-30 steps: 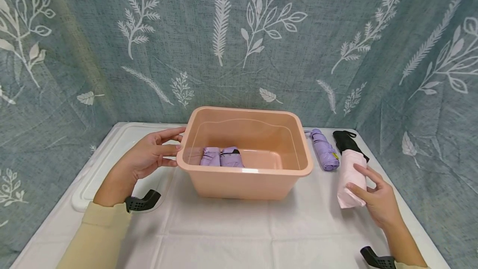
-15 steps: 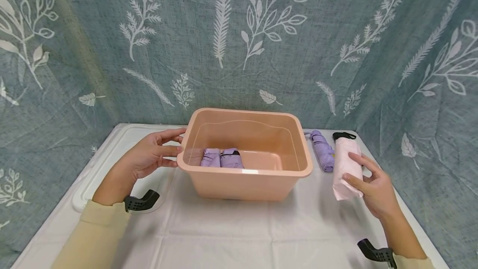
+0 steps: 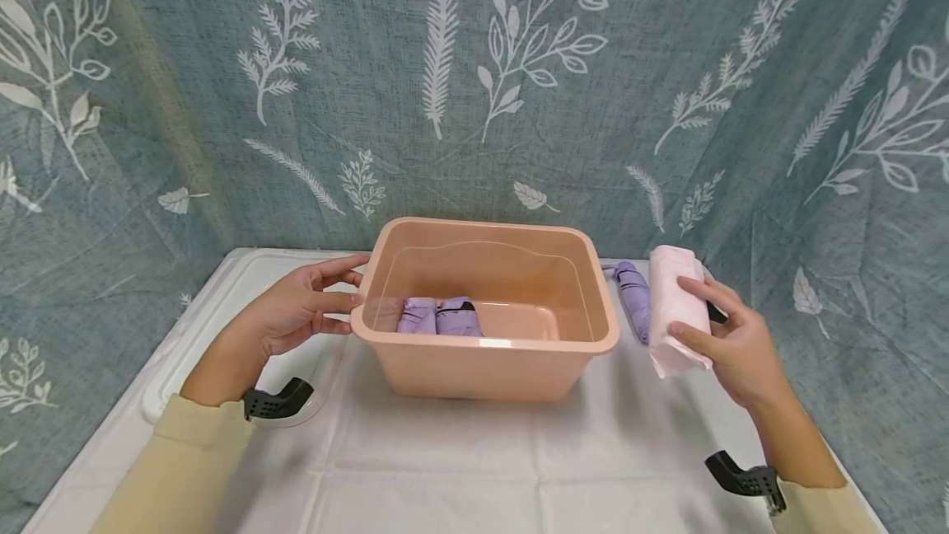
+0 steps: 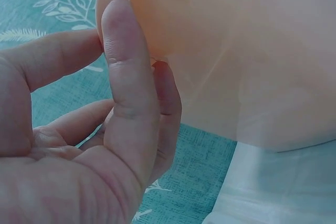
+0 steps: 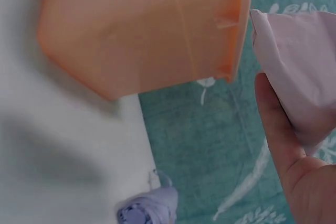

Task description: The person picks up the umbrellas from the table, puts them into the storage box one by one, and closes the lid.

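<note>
In the head view, a peach plastic tub (image 3: 485, 365) stands mid-table with two purple rolled bundles (image 3: 437, 317), which look like folded umbrellas, inside at the left. My left hand (image 3: 300, 307) holds the tub's left rim; the left wrist view shows the thumb (image 4: 128, 72) and fingers at its edge. My right hand (image 3: 734, 340) grips a pale pink oblong bundle (image 3: 676, 311) raised above the table, right of the tub. Its kind is unclear. The right wrist view shows the bundle (image 5: 304, 66) beyond the thumb.
A purple folded umbrella (image 3: 633, 299) lies just right of the tub, partly behind the pink bundle. A black item (image 3: 716, 313) is mostly hidden behind my right hand. A white lid (image 3: 200, 320) lies at the left. Blue-green patterned cloth (image 3: 460, 105) hangs behind the table.
My right hand has lifted the pink bundle and carried it left and away from me, so it now covers part of the purple umbrella. My left hand stays on the tub.
</note>
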The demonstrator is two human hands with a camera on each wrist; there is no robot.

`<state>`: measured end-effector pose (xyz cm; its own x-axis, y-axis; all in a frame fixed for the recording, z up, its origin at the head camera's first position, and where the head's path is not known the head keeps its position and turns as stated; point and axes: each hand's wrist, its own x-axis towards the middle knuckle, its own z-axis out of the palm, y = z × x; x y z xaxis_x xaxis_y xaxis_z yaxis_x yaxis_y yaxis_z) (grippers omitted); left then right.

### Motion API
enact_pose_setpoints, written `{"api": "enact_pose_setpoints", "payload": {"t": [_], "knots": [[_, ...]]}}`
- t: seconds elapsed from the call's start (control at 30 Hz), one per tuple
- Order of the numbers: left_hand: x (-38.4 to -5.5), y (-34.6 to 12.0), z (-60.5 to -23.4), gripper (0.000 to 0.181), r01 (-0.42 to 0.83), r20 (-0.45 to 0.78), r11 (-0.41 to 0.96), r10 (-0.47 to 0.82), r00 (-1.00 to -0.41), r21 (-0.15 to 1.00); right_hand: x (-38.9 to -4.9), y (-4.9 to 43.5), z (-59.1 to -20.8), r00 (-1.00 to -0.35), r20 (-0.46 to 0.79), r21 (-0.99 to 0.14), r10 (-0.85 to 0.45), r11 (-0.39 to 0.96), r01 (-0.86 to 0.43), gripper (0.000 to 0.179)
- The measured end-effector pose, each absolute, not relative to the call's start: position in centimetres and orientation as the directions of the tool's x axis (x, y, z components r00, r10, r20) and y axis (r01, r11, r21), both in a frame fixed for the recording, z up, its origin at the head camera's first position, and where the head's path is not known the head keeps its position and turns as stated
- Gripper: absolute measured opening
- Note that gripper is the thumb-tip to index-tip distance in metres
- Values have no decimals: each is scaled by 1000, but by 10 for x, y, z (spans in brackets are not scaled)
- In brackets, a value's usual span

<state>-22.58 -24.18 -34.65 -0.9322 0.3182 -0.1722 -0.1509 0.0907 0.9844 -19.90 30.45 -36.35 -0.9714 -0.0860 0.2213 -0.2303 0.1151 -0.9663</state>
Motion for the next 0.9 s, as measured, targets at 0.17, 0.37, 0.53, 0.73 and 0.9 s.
{"api": "enact_pose_setpoints", "payload": {"t": [0.17, 0.37, 0.53, 0.73, 0.9], "knots": [[-227, -243, -347, 77, -155, -174, 84, 333, -927, 984, -202, 295, -351, -964, 243, -964, -107, 85, -252, 62], [-227, -243, -347, 76, -150, -164, 66, 355, -920, 986, -207, 285, -337, -966, 212, -973, -145, 65, -223, 61], [-227, -244, -346, 77, -147, -160, 62, 371, -915, 987, -210, 276, -329, -966, 191, -974, -174, 89, -209, 62], [-228, -245, -345, 76, -144, -160, 72, 384, -909, 987, -215, 264, -323, -952, 216, -970, -216, 64, -235, 60], [-229, -245, -345, 76, -146, -166, 81, 388, -907, 986, -218, 254, -318, -948, 195, -978, -251, 27, -209, 60]]}}
